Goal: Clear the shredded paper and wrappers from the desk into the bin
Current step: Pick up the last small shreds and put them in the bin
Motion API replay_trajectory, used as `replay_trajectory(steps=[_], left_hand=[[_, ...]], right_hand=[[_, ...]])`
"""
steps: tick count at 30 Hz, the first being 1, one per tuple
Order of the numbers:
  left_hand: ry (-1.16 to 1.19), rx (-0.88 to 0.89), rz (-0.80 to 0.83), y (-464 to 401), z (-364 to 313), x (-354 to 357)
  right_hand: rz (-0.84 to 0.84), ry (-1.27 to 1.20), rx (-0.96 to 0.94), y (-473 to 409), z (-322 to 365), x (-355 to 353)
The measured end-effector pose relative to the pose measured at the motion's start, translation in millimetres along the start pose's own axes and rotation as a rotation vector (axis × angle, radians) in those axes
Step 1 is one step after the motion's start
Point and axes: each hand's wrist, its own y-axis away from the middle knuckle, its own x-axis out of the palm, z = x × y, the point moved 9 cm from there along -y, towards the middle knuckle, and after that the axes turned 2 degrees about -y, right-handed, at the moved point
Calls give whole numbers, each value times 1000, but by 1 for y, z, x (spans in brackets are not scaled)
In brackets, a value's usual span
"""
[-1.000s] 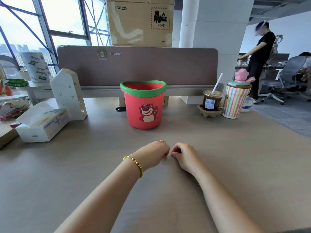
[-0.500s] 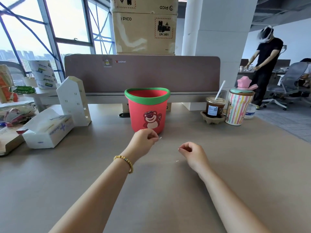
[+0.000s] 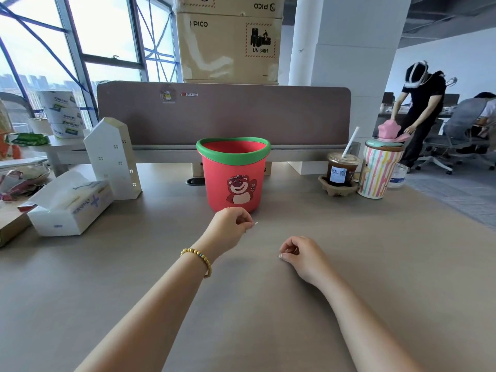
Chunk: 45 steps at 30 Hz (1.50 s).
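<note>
A red bin (image 3: 233, 178) with a green rim and a bear picture stands upright on the grey desk (image 3: 375, 264), straight ahead. My left hand (image 3: 230, 229), a bead bracelet on its wrist, is raised just in front of the bin's base and pinches a tiny white paper scrap (image 3: 255, 223) between thumb and fingers. My right hand (image 3: 302, 255) rests on the desk to the right, fingers curled, fingertips pinched against the surface; whether it holds a scrap I cannot tell.
A tissue box (image 3: 71, 208) and a white house-shaped box (image 3: 114, 159) stand at the left. An iced coffee cup (image 3: 341, 173) and a striped tumbler (image 3: 378, 170) stand at the right. A brown divider (image 3: 222, 114) runs behind the bin. A person stands at the far right.
My left hand lifted off the desk with the scrap and moved toward the bin. My right hand drew apart to the right. The view tilted up a little.
</note>
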Motion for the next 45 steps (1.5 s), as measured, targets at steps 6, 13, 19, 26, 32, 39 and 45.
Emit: replay_trajectory(steps=[6, 13, 19, 26, 32, 39, 45], left_hand=[[9, -11, 10, 4, -2, 7], [-9, 10, 1, 6, -7, 5], [-15, 67, -84, -11, -25, -26], [-37, 99, -307, -65, -45, -95], [-188, 87, -354, -117, -43, -124], [-320, 55, -320, -151, -33, -121], [-395, -2, -256, -159, -19, -115]], right_hand=[[-21, 226, -70, 2, 13, 2], [-60, 37, 49, -2, 5, -6], [-199, -247, 33, -15, 26, -42], [-367, -410, -127, -80, 112, -84], [-385, -243, -211, -141, 164, -89], [-276, -19, -241, -180, 178, -70], [-178, 91, -222, -188, 173, -58]])
